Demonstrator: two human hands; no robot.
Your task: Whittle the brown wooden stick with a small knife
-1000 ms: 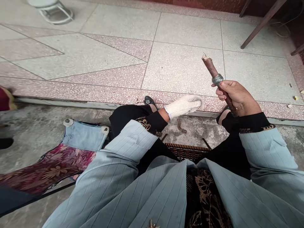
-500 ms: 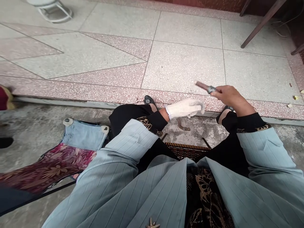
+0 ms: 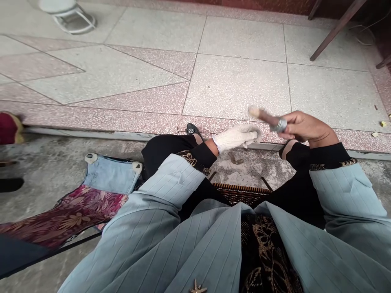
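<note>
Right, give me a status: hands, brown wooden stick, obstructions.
Bare right hand gripping brown wooden stick, silver metal wire coiled around it. White-gloved left hand curled, contents unclear. Small curved brown piece on grey concrete floor, apparently not in the way.

"How is the stick (image 3: 264, 115) in the right hand (image 3: 307, 127) looking?"
"Like wood; a silvery metal coil (image 3: 279, 125) is gleaming at the grip."
"And around it?"
"Left of it, a white glove (image 3: 233, 137) is showing matt knitted cloth; beyond, speckled floor tiles (image 3: 238, 83) are looking smooth; below, concrete (image 3: 256, 165) is looking rough."
</note>
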